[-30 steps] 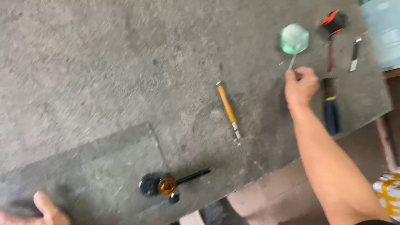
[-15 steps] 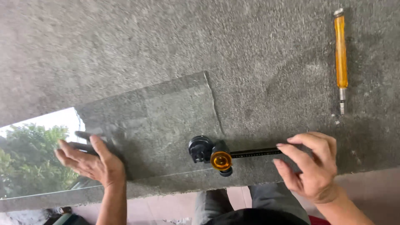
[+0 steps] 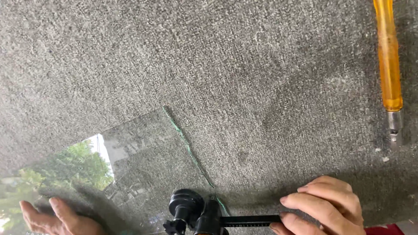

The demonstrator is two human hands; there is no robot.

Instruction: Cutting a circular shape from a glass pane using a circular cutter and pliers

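The right hand [image 3: 324, 204] pinches the thin black bar of a suction-cup circle cutter [image 3: 198, 213], whose cup sits on the glass sheet [image 3: 139, 174] near its right edge. The left hand [image 3: 56, 217] lies flat with fingers spread on that sheet, low on the grey carpeted surface [image 3: 261, 65]. The glass looks stiff, slick, brittle and sharp-edged, so it is probably best steadied by flat palm pressure.

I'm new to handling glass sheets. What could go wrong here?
The left hand lies flat on the glass sheet, whose bare edge looks sharp and could cut fingers. The right hand grips the arm of the black circle cutter; if its base slips, the tool could skid.
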